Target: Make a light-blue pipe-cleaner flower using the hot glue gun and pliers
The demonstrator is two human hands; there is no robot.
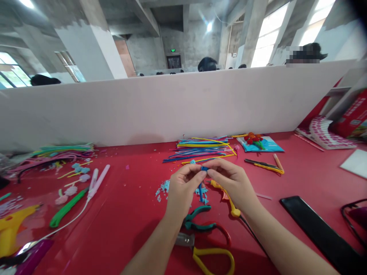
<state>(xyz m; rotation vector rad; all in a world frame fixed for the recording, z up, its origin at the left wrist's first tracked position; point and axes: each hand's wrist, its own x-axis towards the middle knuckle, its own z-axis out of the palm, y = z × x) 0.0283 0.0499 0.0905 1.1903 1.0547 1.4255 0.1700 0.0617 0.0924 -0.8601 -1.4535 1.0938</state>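
Observation:
My left hand and my right hand meet over the red table, both pinching a blue pipe cleaner between thumbs and fingertips. Its lower end hangs down between my hands. Light blue fuzz scraps lie on the table just left of my left hand. Directly below my hands lie green-handled pliers, red and yellow scissors and an orange-yellow glue tool with a black cord.
A pile of coloured pipe cleaners lies by the white partition. A red flower piece on a blue packet, a black phone, a yellow glue gun, a green tool and more pipe cleaners surround me. People's heads show beyond the partition.

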